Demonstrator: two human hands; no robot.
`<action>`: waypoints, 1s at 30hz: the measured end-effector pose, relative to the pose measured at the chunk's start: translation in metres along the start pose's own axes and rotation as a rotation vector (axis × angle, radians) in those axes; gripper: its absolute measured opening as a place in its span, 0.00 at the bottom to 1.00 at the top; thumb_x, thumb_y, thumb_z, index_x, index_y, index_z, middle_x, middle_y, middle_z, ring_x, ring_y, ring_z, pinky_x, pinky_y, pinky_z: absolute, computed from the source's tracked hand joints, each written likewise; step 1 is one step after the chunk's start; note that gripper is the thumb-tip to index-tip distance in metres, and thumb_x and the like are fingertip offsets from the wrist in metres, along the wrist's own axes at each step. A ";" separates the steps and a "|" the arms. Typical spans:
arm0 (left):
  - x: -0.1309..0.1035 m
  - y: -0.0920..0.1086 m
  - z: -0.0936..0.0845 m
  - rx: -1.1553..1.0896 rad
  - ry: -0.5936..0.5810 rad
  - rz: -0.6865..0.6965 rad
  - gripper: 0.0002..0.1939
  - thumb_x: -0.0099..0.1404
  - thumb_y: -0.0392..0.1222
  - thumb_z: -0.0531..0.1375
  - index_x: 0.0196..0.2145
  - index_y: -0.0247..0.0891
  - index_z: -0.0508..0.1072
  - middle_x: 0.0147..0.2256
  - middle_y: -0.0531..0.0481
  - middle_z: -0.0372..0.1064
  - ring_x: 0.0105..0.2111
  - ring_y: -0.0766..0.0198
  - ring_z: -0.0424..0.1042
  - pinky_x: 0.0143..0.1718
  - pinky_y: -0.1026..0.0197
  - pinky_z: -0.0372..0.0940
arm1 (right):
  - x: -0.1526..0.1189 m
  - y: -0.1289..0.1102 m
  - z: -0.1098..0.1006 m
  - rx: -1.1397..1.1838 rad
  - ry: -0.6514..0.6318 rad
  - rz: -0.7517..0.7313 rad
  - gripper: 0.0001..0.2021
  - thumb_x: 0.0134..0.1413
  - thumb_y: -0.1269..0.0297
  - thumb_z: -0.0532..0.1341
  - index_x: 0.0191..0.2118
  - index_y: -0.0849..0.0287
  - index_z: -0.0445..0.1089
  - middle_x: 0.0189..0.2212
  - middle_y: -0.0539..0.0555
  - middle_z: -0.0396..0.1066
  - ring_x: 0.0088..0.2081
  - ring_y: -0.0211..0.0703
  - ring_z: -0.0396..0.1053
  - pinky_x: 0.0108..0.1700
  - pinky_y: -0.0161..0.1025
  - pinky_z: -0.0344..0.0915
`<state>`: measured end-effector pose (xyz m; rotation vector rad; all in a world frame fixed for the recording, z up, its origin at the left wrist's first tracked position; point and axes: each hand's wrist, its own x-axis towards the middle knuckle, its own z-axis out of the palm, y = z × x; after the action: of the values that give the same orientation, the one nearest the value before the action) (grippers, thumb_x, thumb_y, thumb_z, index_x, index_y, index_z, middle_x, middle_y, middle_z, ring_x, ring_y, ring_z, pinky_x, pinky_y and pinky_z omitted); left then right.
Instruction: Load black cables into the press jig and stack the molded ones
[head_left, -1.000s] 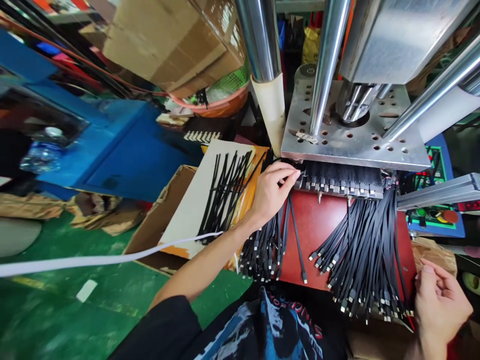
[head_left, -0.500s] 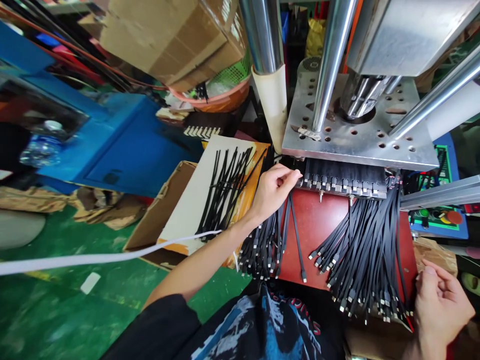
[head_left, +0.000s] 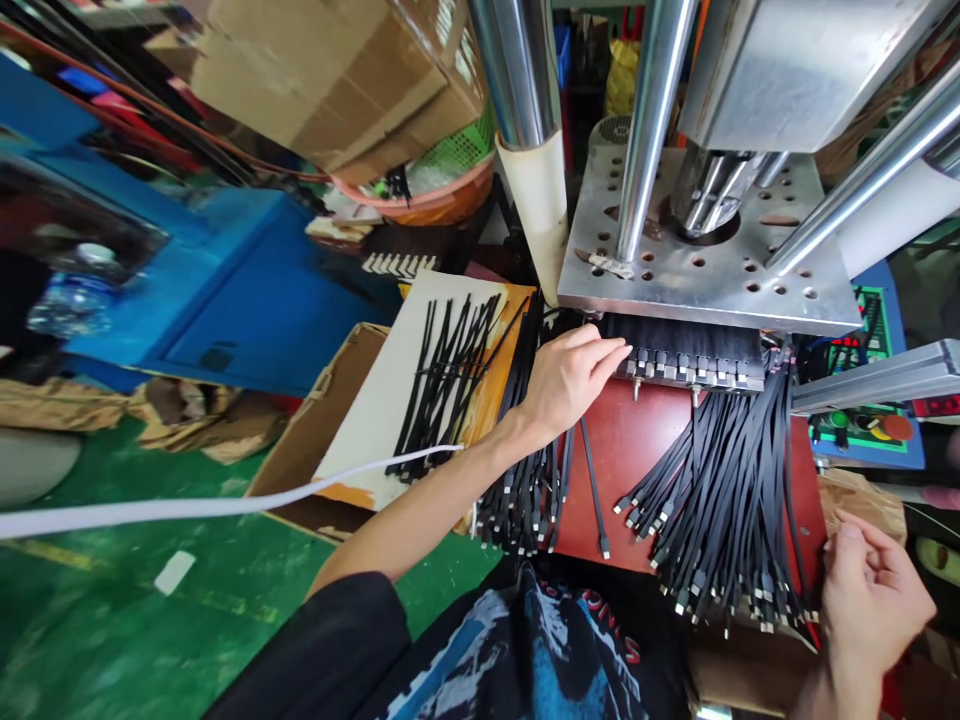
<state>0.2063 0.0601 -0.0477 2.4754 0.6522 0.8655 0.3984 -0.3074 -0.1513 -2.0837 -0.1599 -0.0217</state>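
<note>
My left hand [head_left: 574,378] reaches to the left end of a row of cable plugs set in a dark metal mould [head_left: 694,368]. Its fingers are pressed together, the tips against the plugs; whatever they pinch is hidden. Metal plug ends [head_left: 675,365] line the mould's front edge. My right hand [head_left: 874,590] is loosely curled at the right of the red work surface [head_left: 611,440], with nothing visible in it. Beside it, a thick bunch of black cables [head_left: 727,510] fans out toward me. Another bunch of black cables [head_left: 525,500] lies under my left forearm.
Above the mould sits the press's steel plate [head_left: 697,270] between steel columns. To the left, more black cables [head_left: 450,380] lie on a white board over a cardboard box [head_left: 315,430]. A white cord [head_left: 225,508] crosses at the left. A control box [head_left: 870,410] stands at the right.
My left hand has shifted right along the row, its fingertips now past the first plugs. My right hand keeps its curled pose. The whole view has shifted slightly.
</note>
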 end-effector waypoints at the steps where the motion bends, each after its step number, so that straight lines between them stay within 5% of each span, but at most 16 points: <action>1: 0.000 0.000 -0.001 -0.088 0.023 -0.053 0.17 0.80 0.45 0.58 0.39 0.35 0.84 0.29 0.51 0.70 0.29 0.65 0.68 0.34 0.61 0.64 | 0.000 0.000 0.000 0.011 0.005 0.004 0.25 0.61 0.50 0.69 0.54 0.66 0.81 0.27 0.51 0.72 0.26 0.37 0.66 0.27 0.34 0.61; 6: 0.002 -0.001 -0.001 -0.448 0.104 -0.340 0.24 0.77 0.52 0.59 0.25 0.37 0.74 0.22 0.57 0.57 0.23 0.68 0.57 0.27 0.62 0.53 | 0.001 -0.001 0.001 0.041 0.017 -0.002 0.23 0.60 0.52 0.69 0.53 0.65 0.82 0.27 0.51 0.72 0.26 0.36 0.66 0.28 0.33 0.61; 10: 0.001 -0.005 0.001 -0.575 0.100 -0.431 0.28 0.75 0.56 0.60 0.21 0.39 0.67 0.21 0.58 0.50 0.22 0.69 0.51 0.23 0.62 0.48 | 0.000 -0.002 0.001 0.039 0.020 -0.009 0.22 0.60 0.53 0.69 0.53 0.64 0.82 0.28 0.51 0.73 0.27 0.37 0.68 0.29 0.34 0.63; 14: -0.003 -0.008 -0.003 -0.514 0.075 -0.353 0.17 0.76 0.52 0.60 0.38 0.37 0.81 0.25 0.55 0.65 0.25 0.68 0.59 0.26 0.63 0.57 | -0.001 -0.008 0.002 0.041 0.025 -0.012 0.21 0.59 0.53 0.69 0.52 0.64 0.82 0.27 0.50 0.72 0.26 0.36 0.66 0.28 0.33 0.61; 17: -0.007 -0.011 -0.008 -0.324 0.053 -0.220 0.15 0.71 0.46 0.67 0.52 0.37 0.80 0.27 0.57 0.65 0.27 0.67 0.62 0.32 0.64 0.63 | -0.002 -0.010 0.002 0.040 0.014 -0.008 0.22 0.59 0.52 0.70 0.52 0.64 0.82 0.27 0.50 0.72 0.27 0.36 0.66 0.28 0.33 0.62; 21: -0.010 -0.013 -0.009 -0.140 0.004 -0.104 0.12 0.70 0.40 0.68 0.50 0.36 0.81 0.31 0.55 0.68 0.29 0.68 0.66 0.35 0.63 0.65 | -0.001 -0.009 0.003 0.038 0.040 -0.002 0.22 0.59 0.52 0.70 0.52 0.64 0.82 0.27 0.50 0.73 0.27 0.37 0.67 0.28 0.34 0.62; 24: -0.009 -0.013 -0.007 -0.190 0.083 -0.108 0.09 0.75 0.41 0.63 0.44 0.35 0.84 0.32 0.51 0.71 0.31 0.67 0.69 0.37 0.62 0.65 | 0.000 -0.007 0.003 0.053 0.030 -0.010 0.22 0.59 0.53 0.70 0.53 0.65 0.82 0.26 0.49 0.71 0.25 0.36 0.65 0.28 0.34 0.60; 30: -0.007 -0.015 -0.004 -0.968 0.123 -0.626 0.27 0.67 0.60 0.70 0.24 0.36 0.70 0.22 0.60 0.53 0.20 0.74 0.50 0.21 0.66 0.48 | 0.001 -0.004 0.001 0.076 0.027 -0.020 0.20 0.59 0.55 0.70 0.52 0.64 0.82 0.28 0.50 0.73 0.26 0.34 0.66 0.28 0.32 0.61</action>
<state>0.1950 0.0691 -0.0559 1.2633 0.7468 0.8041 0.3988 -0.3043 -0.1483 -2.0054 -0.1634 -0.0550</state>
